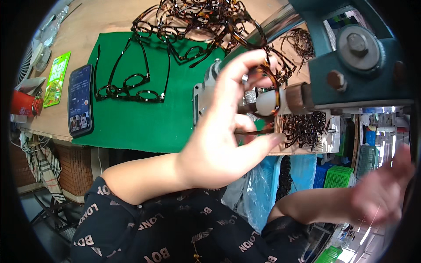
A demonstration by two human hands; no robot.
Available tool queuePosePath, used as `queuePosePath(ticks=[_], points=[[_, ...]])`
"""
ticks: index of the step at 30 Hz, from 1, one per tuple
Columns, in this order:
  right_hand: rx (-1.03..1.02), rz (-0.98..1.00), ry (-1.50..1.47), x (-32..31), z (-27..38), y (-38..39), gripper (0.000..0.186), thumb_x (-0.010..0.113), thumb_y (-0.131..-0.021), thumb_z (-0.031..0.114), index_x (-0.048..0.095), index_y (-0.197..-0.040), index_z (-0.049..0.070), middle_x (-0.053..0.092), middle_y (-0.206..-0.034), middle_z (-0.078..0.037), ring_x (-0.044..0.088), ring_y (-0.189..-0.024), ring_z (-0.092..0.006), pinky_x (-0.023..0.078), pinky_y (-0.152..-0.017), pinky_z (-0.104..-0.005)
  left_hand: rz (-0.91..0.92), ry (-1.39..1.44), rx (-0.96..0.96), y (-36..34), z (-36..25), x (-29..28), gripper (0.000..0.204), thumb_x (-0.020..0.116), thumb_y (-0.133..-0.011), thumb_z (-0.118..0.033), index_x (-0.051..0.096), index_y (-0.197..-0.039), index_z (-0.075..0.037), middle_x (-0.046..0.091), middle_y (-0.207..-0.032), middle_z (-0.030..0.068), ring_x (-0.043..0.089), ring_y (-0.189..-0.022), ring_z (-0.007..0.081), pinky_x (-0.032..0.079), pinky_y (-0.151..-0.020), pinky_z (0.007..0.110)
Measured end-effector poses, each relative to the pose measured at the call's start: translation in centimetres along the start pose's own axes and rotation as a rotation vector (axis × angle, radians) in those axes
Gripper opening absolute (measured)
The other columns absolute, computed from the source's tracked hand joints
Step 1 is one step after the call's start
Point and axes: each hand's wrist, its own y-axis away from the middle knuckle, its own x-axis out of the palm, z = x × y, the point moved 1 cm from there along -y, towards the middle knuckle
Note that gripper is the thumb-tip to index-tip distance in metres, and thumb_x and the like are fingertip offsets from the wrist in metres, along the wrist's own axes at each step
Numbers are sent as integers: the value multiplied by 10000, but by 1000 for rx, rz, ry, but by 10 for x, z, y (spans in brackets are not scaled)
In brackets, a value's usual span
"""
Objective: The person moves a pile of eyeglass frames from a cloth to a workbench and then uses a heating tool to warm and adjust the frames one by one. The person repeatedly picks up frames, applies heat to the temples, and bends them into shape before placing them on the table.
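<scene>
My left hand [215, 142] is closed on a tortoiseshell eyeglass frame [277, 90], fingers above and thumb below. One rim of that frame curves around the pale rounded tip [265, 103] in front of the teal machine [368, 83]. At the far right, below the machine head, my right hand [378, 195] is smeared by motion, and its fingers cannot be made out. Two finished-looking eyeglass frames [151, 95] with temples lie on the green mat [136, 129] to the left.
A large heap of tortoiseshell frames [197, 17] covers the back of the table. Many small dark pieces [305, 129] are piled beside the machine. A phone [81, 101] and a green packet [57, 79] lie at the left. Green crates [338, 176] stand below at the right.
</scene>
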Motion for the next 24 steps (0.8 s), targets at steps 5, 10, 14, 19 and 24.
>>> queuePosePath(ticks=[5,10,14,19,24], points=[[963,535,152,3,-87,185,133,672,-749,25,616,-870,25,610,-849,-47,586,-766,-129,468,-696,-243,-91,272,-118,29,-32,-35,773,527,-723,-11,139,-1389,-72,441,-1226,212,559,-849,197,423,-561,200],[973,455,311,15,-84,230,87,633,-763,-11,580,-831,-12,582,-783,-70,571,-660,-130,457,-613,-234,-206,216,-204,45,-26,-46,718,498,-717,21,195,-1366,-35,528,-1009,176,607,-595,193,487,-534,221],[838,588,415,25,-84,225,63,606,-769,-12,570,-819,-8,561,-778,-101,560,-651,-179,455,-611,-254,-93,298,-298,47,-28,-48,466,513,-718,89,357,-1140,-33,542,-815,158,610,-610,293,504,-451,295],[788,637,375,19,-81,222,71,609,-764,-11,563,-819,-9,558,-786,-101,559,-662,-184,457,-614,-263,245,567,-301,49,-24,-51,145,654,-748,-102,524,-763,-40,552,-894,137,554,-838,251,448,-774,346],[845,613,356,16,-81,223,80,619,-757,-16,566,-818,-13,564,-788,-98,559,-657,-180,457,-613,-259,488,407,-458,41,-30,-63,159,636,-766,-105,558,-641,-48,570,-749,76,540,-683,186,420,-618,277]])
